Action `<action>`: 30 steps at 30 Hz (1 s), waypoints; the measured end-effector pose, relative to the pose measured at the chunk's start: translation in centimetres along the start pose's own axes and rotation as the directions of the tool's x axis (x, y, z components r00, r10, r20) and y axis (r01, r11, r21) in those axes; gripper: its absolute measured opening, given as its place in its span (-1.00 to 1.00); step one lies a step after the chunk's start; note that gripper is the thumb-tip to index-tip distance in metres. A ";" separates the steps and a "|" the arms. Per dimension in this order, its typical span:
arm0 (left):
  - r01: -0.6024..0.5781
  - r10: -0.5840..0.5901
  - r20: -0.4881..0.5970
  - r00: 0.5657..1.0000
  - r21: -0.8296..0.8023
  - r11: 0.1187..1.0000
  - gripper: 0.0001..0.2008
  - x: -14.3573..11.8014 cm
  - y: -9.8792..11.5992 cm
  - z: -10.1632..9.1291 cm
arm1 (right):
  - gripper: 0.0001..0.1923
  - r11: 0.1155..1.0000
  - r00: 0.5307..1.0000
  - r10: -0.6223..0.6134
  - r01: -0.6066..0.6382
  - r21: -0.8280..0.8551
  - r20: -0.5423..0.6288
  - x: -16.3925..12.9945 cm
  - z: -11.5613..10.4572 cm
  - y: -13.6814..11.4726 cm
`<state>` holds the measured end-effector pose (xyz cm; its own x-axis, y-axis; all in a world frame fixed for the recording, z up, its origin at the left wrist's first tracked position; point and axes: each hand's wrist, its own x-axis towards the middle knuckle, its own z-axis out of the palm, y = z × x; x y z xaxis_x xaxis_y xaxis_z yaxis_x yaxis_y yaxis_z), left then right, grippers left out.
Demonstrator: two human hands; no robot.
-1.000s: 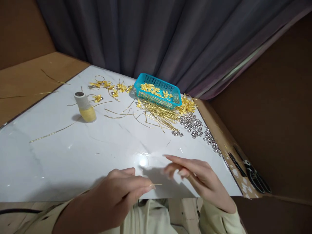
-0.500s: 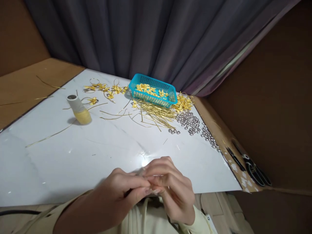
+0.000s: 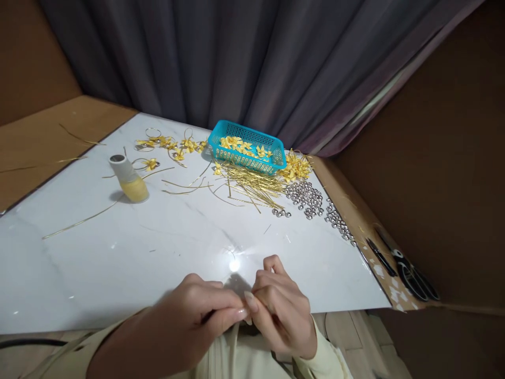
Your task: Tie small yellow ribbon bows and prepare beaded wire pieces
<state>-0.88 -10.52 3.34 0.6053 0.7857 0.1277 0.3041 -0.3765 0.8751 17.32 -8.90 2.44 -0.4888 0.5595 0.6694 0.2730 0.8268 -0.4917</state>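
Note:
My left hand [image 3: 205, 310] and my right hand [image 3: 280, 310] meet at the front edge of the white marbled tabletop [image 3: 189, 252]. Thumb and forefinger are pinched together on each hand, and the fingertips of the two hands touch. Whatever lies between them is hidden or too small to make out. Beyond the hands, a few silver beads [image 3: 281, 213] sit by a pile of gold wire stems [image 3: 256, 184]. Farther left stands a spool of yellow thread [image 3: 134, 184], tilted in view.
A blue basket [image 3: 246, 161] holds yellow ribbon flowers [image 3: 240, 143]. Looped yellow flowers [image 3: 295, 166] are heaped at its right, others [image 3: 158, 141] at its left. More silver beads [image 3: 307, 197] spread rightward. Scissors [image 3: 412, 273] and a black-handled tool [image 3: 381, 257] lie along the right edge.
My right hand's fingers have drawn back and curled, and its thumb now lies uppermost against the left fingertips. The left hand stays nearly still. Things on the table have not moved.

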 end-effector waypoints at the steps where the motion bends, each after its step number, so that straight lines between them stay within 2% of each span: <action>1: -0.020 0.021 -0.007 1.000 0.036 0.999 -0.70 -0.1 0.0 0.0 | -0.74 1.000 1.000 0.021 -0.020 0.017 -0.019 -0.1 0.1 -0.1; 7: -0.095 0.105 -0.036 0.994 0.216 0.972 -0.63 -0.1 0.4 0.2 | -0.70 0.994 0.996 0.085 -0.082 0.078 -0.027 -0.4 0.1 -0.4; 12: -0.163 0.209 -0.102 0.972 0.343 0.925 -0.52 0.1 1.0 0.4 | -0.64 0.969 0.977 0.210 -0.204 0.138 -0.033 -0.4 -0.3 -0.5; 14: -0.180 0.229 -0.090 0.969 0.375 0.909 -0.51 0.1 1.2 0.5 | -0.63 0.964 0.970 0.240 -0.233 0.130 -0.040 -0.5 -0.6 -0.6; 18: -0.119 0.130 -0.010 0.991 0.334 0.935 -0.63 0.1 1.1 0.7 | -0.61 0.953 0.953 0.293 -0.285 0.098 -0.081 -1.1 -1.6 -0.4; 21: -0.047 0.043 0.023 0.999 0.264 0.963 -0.72 0.6 1.2 0.9 | -0.55 0.923 0.907 0.371 -0.336 0.188 -0.202 -1.6 -2.6 0.2; 22: -0.038 0.036 0.012 0.999 0.250 0.968 -0.73 0.8 1.3 1.1 | -0.53 0.910 0.894 0.396 -0.352 0.218 -0.209 -1.8 -2.9 0.4; 24: -0.018 0.032 -0.059 0.998 0.232 0.973 -0.74 1.4 1.5 1.4 | -0.51 0.886 0.892 0.431 -0.390 0.251 -0.135 -2.0 -3.2 0.9; 27: 0.012 0.026 -0.193 0.981 0.190 0.982 -0.74 2.3 1.8 1.9 | -0.50 0.843 0.896 0.440 -0.434 0.318 0.058 -2.3 -3.2 1.3; 30: 0.035 -0.004 -0.236 0.972 0.130 0.991 -0.73 2.9 2.0 2.4 | -0.58 0.757 0.892 0.438 -0.432 0.490 0.111 -2.6 -2.5 0.9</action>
<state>3.21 -10.17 4.34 0.4136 0.8807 0.2310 0.4186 -0.4092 0.8108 20.92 -9.44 1.64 -0.4089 0.8546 0.3202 0.0124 0.3560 -0.9344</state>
